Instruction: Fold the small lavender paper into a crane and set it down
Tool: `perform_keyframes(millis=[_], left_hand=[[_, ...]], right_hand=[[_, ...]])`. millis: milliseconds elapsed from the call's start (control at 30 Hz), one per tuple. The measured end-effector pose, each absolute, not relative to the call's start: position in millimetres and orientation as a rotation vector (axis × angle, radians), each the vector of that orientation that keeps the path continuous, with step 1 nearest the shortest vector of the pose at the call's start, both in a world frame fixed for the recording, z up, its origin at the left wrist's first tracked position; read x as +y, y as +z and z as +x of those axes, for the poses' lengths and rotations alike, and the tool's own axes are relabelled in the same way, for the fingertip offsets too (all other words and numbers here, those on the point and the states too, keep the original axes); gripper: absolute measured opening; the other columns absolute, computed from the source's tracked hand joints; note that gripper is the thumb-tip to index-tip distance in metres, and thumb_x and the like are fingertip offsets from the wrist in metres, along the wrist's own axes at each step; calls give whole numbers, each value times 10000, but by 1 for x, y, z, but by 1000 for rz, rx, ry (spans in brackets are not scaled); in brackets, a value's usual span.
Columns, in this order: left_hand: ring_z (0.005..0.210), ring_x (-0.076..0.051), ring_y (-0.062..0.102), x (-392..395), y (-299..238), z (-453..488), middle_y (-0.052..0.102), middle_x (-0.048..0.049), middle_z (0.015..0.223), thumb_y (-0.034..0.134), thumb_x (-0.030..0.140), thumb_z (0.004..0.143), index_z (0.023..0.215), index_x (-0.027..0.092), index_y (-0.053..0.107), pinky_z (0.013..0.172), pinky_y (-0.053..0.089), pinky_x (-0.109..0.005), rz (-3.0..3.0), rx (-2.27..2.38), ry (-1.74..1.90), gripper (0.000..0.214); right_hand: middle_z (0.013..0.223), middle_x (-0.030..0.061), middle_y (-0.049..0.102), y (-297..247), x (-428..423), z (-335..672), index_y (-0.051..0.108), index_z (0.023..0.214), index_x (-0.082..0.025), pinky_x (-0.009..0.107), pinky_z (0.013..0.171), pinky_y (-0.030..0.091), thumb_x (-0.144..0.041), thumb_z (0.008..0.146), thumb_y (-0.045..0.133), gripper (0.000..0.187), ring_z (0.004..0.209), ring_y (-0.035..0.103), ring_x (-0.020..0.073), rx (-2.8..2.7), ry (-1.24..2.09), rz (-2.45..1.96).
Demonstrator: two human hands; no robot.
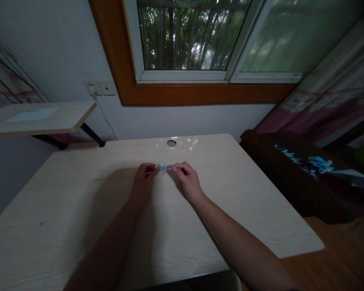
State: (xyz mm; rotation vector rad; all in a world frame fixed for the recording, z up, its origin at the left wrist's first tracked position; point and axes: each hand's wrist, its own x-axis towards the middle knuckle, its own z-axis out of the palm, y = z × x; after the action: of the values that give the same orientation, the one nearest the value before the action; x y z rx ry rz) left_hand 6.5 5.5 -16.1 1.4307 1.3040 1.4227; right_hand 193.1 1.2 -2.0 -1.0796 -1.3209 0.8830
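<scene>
A small pale purple folded paper piece (164,168) is held just above the light wooden desk (79,210), towards its far middle. My left hand (144,178) pinches its left end with fingers curled. My right hand (186,180) pinches its right end the same way. Both forearms reach in from the bottom of the view. The paper's exact shape is too small to make out.
A round cable hole (171,142) sits near the desk's far edge. A smaller side table (39,117) stands at the left by a wall socket (99,87). A dark wooden piece of furniture (291,173) with cloth on it is at the right, below a window (194,40).
</scene>
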Motion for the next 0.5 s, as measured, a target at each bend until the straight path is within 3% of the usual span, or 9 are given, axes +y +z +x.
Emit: perform_keyframes(millis=[233,500], left_hand=[[874,-176,630,4,-16,7,652,-45,958,635,264,814,974,202,626,810,530,-346,1429,1306,1402,172],[994,-172,582,-8,-1,9,539,-68,1170,646,302,856,1118,247,626,820,527,-292,1561,1110,1484,269]], right_hand=[[756,-4,540,-1,0,195,730,844,-227,285,670,412,-373,851,669,158,702,514,153,-1380,737,-1128],[790,10,555,4,-4,192,712,866,-233,300,715,437,-305,893,631,111,766,542,167,-1499,619,-1108]])
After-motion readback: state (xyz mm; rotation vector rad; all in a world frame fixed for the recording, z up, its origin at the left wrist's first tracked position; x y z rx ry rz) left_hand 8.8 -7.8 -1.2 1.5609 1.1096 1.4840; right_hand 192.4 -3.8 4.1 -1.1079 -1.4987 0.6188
